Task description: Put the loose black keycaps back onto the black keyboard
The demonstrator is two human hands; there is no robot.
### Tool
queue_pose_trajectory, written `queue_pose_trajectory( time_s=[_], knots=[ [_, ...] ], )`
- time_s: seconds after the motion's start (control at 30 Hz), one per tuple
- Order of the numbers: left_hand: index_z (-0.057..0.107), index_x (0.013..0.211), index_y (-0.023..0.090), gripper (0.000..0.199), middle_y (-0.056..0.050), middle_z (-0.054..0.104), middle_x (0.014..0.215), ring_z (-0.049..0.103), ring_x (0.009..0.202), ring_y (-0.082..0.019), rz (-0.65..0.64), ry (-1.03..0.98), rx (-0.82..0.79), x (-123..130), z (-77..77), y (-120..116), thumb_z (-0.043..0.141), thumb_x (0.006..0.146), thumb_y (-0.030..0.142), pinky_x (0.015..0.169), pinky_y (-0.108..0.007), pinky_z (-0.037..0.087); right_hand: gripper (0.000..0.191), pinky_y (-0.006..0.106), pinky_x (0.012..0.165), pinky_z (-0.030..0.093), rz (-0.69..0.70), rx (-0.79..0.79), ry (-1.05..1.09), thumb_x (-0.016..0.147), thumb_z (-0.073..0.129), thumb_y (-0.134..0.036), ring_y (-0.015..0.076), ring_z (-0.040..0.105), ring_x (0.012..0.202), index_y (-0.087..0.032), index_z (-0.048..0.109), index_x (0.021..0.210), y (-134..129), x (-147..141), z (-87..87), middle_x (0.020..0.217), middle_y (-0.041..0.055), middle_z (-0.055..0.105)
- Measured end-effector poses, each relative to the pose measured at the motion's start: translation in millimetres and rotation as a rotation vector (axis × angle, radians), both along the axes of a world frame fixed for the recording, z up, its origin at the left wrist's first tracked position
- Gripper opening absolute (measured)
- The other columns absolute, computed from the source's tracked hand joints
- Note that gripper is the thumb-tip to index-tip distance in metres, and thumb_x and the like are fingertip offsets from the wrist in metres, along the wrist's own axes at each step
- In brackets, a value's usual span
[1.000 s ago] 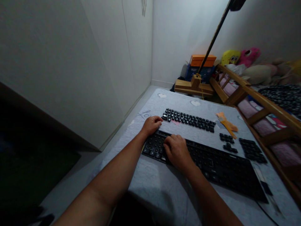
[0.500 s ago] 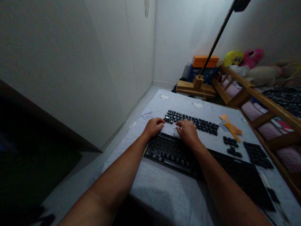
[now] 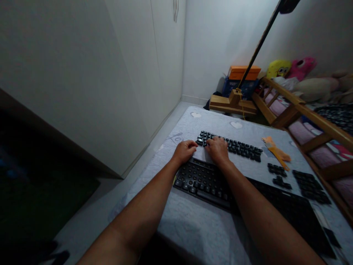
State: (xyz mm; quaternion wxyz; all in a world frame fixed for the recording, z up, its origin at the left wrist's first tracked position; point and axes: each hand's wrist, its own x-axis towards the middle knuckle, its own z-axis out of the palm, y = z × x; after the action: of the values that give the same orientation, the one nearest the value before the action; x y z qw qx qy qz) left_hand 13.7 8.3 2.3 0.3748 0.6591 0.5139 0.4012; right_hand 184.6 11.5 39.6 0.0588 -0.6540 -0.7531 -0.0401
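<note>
A black keyboard (image 3: pixel 201 180) lies in front of me, with most key positions bare in its left part and several keycaps fitted along its lower rows. Beyond it, loose black keycaps (image 3: pixel 239 147) are laid out in rows. My left hand (image 3: pixel 185 151) rests by the keyboard's top left edge, fingers curled and pressed together near the left end of the rows. Whatever it holds, if anything, is hidden. My right hand (image 3: pixel 218 150) reaches over the rows, thumb and fingertips closed at a keycap near their left end. Its palm and forearm cover part of the keyboard.
More keycaps form small groups (image 3: pixel 277 169) and a larger block (image 3: pixel 311 186) at the right. An orange-handled brush (image 3: pixel 278 156) lies on an orange cloth. The patterned bedsheet (image 3: pixel 190 125) covers the surface. A wooden bed rail (image 3: pixel 317 117) borders the right side, a white wardrobe (image 3: pixel 138 84) the left.
My right hand has moved slightly forward onto the loose keycaps, its fingertips closing there. My left hand stays close to its former place, fingers drawn together. The whole view has shifted slightly.
</note>
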Motion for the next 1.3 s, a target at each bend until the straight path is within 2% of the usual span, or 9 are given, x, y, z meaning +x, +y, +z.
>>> queue_pose_trajectory(
  time_s=[0.27,0.5,0.6,0.73,0.87,1.0,1.13,1.3],
  knots=[
    [0.072,0.089,0.015,0.021,-0.003,0.072,0.08,0.064,0.074,-0.016,-0.003,0.004,-0.011,0.3,0.3,-0.5,0.057,0.075,0.018,0.074,-0.026,0.049,0.021,0.038,0.085,0.036,0.022,0.002,-0.009,0.089,0.057,-0.027,0.0283,0.051,0.106,-0.018,0.072,0.101,-0.5,-4.0,-1.0,0.109,0.0132,0.063],
    [0.072,0.089,0.015,0.021,-0.002,0.071,0.079,0.064,0.074,-0.015,-0.007,-0.007,-0.01,-0.7,-1.8,-0.9,0.056,0.076,0.02,0.072,-0.024,0.047,0.017,0.037,0.086,0.037,0.063,0.009,0.079,0.084,0.062,-0.026,0.0277,0.052,0.105,-0.019,0.07,0.098,-8.9,-3.6,9.7,0.107,0.011,0.064],
    [0.073,0.089,0.015,0.022,-0.002,0.071,0.079,0.063,0.073,-0.014,-0.011,-0.021,-0.004,-0.9,-3.8,-0.8,0.057,0.075,0.02,0.071,-0.024,0.047,0.013,0.034,0.087,0.038,0.131,-0.028,0.254,0.082,0.065,-0.023,0.0242,0.055,0.099,-0.019,0.069,0.093,-24.8,-3.0,14.0,0.101,0.0085,0.066],
    [0.073,0.09,0.014,0.022,-0.002,0.07,0.078,0.061,0.069,-0.013,-0.011,-0.037,-0.004,-0.9,-5.9,-1.0,0.057,0.075,0.02,0.068,-0.024,0.046,0.011,0.033,0.086,0.04,0.258,-0.091,0.389,0.08,0.066,-0.017,0.0218,0.056,0.095,-0.019,0.067,0.09,-60.8,-5.6,17.4,0.095,0.0059,0.066],
    [0.072,0.09,0.014,0.023,-0.001,0.068,0.075,0.059,0.066,-0.013,-0.006,-0.057,-0.017,-1.0,-7.5,-0.7,0.057,0.075,0.021,0.064,-0.023,0.045,0.012,0.034,0.084,0.04,0.296,-0.135,0.424,0.078,0.069,-0.016,0.022,0.054,0.095,-0.02,0.065,0.088,-97.7,-9.2,21.2,0.095,0.005,0.064],
    [0.073,0.089,0.014,0.022,-0.001,0.068,0.075,0.059,0.067,-0.013,-0.004,-0.048,-0.011,-1.3,-7.7,-0.1,0.057,0.075,0.021,0.065,-0.023,0.045,0.015,0.035,0.087,0.039,0.28,-0.153,0.471,0.078,0.069,-0.013,0.0217,0.053,0.096,-0.02,0.064,0.09,-123.9,-12.5,20.3,0.097,0.0042,0.063],
    [0.072,0.089,0.014,0.022,-0.001,0.069,0.075,0.06,0.068,-0.013,-0.008,-0.043,-0.001,-1.4,-6.8,0.1,0.057,0.074,0.02,0.067,-0.024,0.046,0.015,0.036,0.087,0.038,0.255,-0.154,0.463,0.077,0.071,-0.014,0.023,0.051,0.1,-0.02,0.064,0.09,-135.5,-17.7,13.2,0.102,0.0046,0.063],
    [0.072,0.089,0.014,0.022,-0.002,0.07,0.076,0.062,0.07,-0.014,-0.006,-0.064,-0.015,-1.5,-6.3,0.1,0.056,0.074,0.019,0.067,-0.023,0.047,0.014,0.037,0.088,0.037,0.253,-0.157,0.442,0.079,0.07,-0.015,0.0238,0.051,0.101,-0.021,0.065,0.09,-135.5,-22.8,8.2,0.104,0.0052,0.063]
  ],
)
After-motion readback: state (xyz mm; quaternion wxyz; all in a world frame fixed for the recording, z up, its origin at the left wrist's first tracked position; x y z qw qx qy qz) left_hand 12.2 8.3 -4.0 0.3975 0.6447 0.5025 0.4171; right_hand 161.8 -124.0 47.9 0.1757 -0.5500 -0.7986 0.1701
